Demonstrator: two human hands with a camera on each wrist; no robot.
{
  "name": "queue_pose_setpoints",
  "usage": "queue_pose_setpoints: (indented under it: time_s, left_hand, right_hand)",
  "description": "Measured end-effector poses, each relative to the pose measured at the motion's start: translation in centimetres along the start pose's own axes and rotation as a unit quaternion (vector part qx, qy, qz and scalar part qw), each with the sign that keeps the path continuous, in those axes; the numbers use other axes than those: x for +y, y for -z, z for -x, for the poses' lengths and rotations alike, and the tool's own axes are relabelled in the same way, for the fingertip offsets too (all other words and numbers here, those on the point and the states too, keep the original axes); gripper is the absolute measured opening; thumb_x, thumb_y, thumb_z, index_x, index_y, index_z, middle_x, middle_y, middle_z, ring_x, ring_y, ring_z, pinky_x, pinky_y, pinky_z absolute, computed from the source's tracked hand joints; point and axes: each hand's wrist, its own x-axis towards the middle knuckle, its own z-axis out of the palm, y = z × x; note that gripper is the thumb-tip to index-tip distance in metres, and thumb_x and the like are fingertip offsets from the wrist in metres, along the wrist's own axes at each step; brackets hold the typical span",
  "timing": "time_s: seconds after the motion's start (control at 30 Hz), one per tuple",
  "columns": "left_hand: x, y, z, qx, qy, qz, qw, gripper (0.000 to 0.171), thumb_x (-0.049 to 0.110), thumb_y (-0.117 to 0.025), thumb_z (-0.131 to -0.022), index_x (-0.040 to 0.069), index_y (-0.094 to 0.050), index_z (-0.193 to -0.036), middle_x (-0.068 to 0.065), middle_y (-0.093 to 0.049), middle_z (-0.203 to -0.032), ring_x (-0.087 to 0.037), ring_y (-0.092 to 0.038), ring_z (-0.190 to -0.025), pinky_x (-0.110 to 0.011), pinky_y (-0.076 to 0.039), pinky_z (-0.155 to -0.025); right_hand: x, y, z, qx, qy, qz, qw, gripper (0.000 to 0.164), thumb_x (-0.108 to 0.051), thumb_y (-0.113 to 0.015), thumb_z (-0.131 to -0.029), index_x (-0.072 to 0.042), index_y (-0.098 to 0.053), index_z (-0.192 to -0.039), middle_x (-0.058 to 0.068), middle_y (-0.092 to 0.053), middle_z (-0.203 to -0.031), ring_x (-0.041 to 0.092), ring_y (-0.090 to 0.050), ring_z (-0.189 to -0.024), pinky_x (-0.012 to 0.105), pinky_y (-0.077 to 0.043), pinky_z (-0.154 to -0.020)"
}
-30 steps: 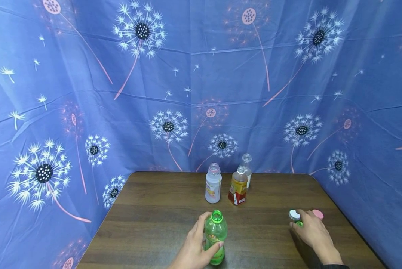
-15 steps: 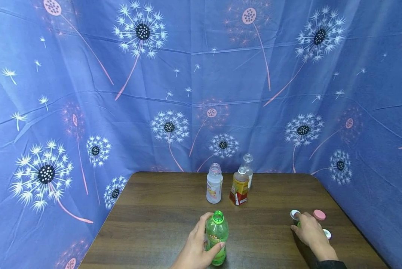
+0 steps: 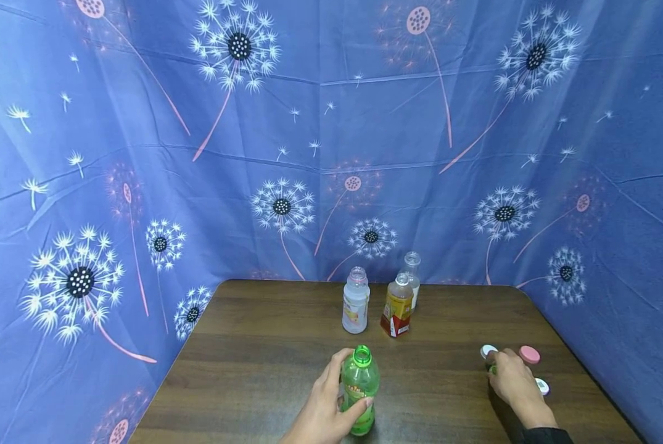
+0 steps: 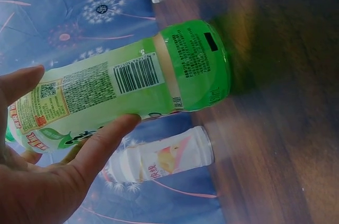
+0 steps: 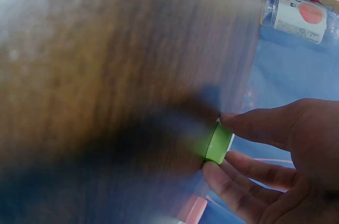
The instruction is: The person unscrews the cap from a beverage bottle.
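Left hand [image 3: 322, 404] curled round uncapped green bottle [image 3: 361, 377], upright on worktop [image 3: 242, 370]. Right hand [image 3: 514, 382] pinches green cap [image 5: 218, 144], near white cap [image 3: 487, 350]. Apparently cap-pickup step; next move likely calls for firm pinch, clean lift.

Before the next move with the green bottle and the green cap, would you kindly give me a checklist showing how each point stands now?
1. Left hand grips the green bottle: ok.
2. Green bottle upright: ok.
3. Bottle mouth uncovered: ok.
4. Right hand pinches the green cap between thumb and fingers: ok.
5. Green cap lined up over the mouth: not ok; it is off to the person's right, near the pink cap.
6. Green cap lifted off the table: cannot tell.
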Motion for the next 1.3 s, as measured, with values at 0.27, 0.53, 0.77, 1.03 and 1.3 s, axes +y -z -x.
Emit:
queue_pose_setpoints:
  time_s: [0.27,0.53,0.77,1.03,1.3]
  left_hand:
    - [0.0,0.1,0.0,-0.006,0.012,0.017,0.9998,0.073,0.036,-0.076,-0.098,0.035,-0.031,-0.155,-0.015,-0.053,-0.139,-0.028,-0.064,-0.117,-0.034,-0.063,-0.075]
    - [-0.3,0.0,-0.1,-0.004,0.002,0.033,0.9994,0.074,0.036,-0.076,-0.097,0.034,-0.032,-0.157,-0.014,-0.052,-0.14,-0.027,-0.064,-0.118,-0.033,-0.063,-0.076]
    - [-0.4,0.2,0.0,-0.005,-0.002,0.022,0.9997,0.077,0.038,-0.076,-0.097,0.035,-0.032,-0.16,-0.014,-0.051,-0.142,-0.033,-0.062,-0.121,-0.04,-0.065,-0.076]
    - [-0.4,0.2,-0.1,-0.008,-0.005,0.003,1.0,0.078,0.038,-0.075,-0.098,0.036,-0.031,-0.162,-0.011,-0.053,-0.134,-0.026,-0.063,-0.118,-0.036,-0.064,-0.075]
    - [-0.3,0.3,-0.1,-0.009,0.006,-0.009,0.9999,0.079,0.039,-0.075,-0.097,0.034,-0.031,-0.162,-0.012,-0.052,-0.14,-0.021,-0.061,-0.117,-0.028,-0.061,-0.075]
  right_hand:
    - [-0.2,0.1,0.0,-0.004,-0.002,-0.002,1.0,0.018,0.005,-0.068,-0.075,-0.003,-0.071,-0.091,0.014,-0.066,-0.083,0.042,-0.068,-0.083,0.059,-0.053,-0.068]
    - [-1.2,1.2,0.1,0.018,0.001,-0.007,1.0,0.023,0.003,-0.07,-0.075,-0.001,-0.074,-0.097,0.015,-0.066,-0.084,0.038,-0.067,-0.08,0.06,-0.053,-0.069]
    - [-3.1,2.8,0.4,0.065,0.034,-0.016,0.997,0.03,0.002,-0.075,-0.075,0.002,-0.073,-0.105,0.016,-0.069,-0.088,0.039,-0.07,-0.083,0.058,-0.054,-0.069]
    - [-6.8,5.4,0.1,0.092,0.046,-0.028,0.994,0.034,-0.002,-0.074,-0.08,0.008,-0.072,-0.112,0.027,-0.071,-0.105,0.051,-0.069,-0.097,0.064,-0.055,-0.077]
    - [-11.4,8.3,0.5,0.152,0.105,-0.042,0.982,0.026,-0.003,-0.074,-0.081,0.0,-0.078,-0.107,0.018,-0.075,-0.104,0.045,-0.072,-0.095,0.063,-0.055,-0.075]
